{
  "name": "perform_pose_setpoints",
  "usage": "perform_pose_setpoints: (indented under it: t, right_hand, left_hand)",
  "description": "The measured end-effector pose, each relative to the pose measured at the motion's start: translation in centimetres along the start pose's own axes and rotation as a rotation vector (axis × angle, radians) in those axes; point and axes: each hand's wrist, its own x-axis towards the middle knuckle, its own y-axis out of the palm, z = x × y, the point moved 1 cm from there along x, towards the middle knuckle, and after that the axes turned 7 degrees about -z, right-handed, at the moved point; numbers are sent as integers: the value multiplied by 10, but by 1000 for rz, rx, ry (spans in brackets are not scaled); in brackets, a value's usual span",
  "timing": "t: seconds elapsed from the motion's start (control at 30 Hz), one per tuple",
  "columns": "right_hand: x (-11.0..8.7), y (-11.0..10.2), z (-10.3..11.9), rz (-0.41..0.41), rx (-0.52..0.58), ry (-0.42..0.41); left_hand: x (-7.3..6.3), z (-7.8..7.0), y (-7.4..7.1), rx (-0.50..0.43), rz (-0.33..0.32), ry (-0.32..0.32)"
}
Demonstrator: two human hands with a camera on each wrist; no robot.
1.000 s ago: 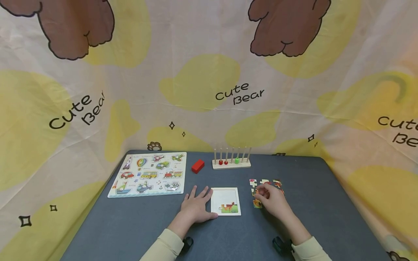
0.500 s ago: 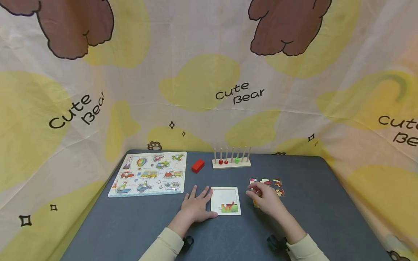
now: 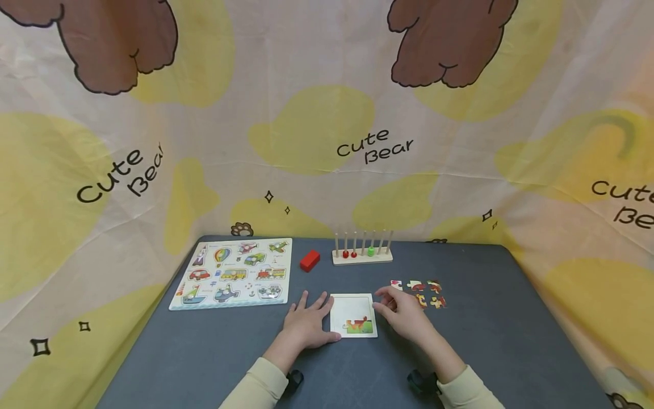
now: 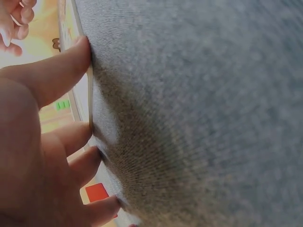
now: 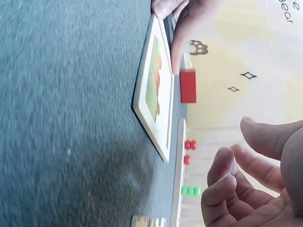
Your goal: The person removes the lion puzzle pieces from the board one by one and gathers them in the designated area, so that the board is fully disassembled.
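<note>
In the head view a white square puzzle tray (image 3: 352,307) lies flat, with joined puzzle pieces (image 3: 359,325) in green and orange at its lower right. My left hand (image 3: 305,328) is spread at the tray's left side; thumb and forefinger touch its edge. At the tray's right edge is my right hand (image 3: 405,313), held above the table with bent fingers. The right wrist view shows a gap between this hand's thumb and its fingers (image 5: 221,163), and no piece is visible there. Loose jigsaw pieces (image 3: 416,286) lie beyond the right hand, which may cover others.
A white picture board of vehicles (image 3: 235,274) lies at the back left. Beside it sits a red block (image 3: 309,261). Toward the back stands a wooden peg rack (image 3: 363,258) with red and green beads. A printed cloth (image 3: 306,142) hangs behind the grey table (image 3: 204,352).
My right hand has moved left from the loose pieces to the tray's right edge, uncovering pieces behind it. The left hand and tray have stayed in place.
</note>
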Motion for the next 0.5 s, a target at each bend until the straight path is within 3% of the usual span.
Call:
perform_pose_setpoints:
  t: [0.3,0.5]
  right_hand:
    - [0,13,5,15,26,-35]
    - [0,23,10,76,58,-79]
  left_hand:
    - [0,-3,-2,0,-3,-5]
    - [0,-2,-1,-13,-9,-9]
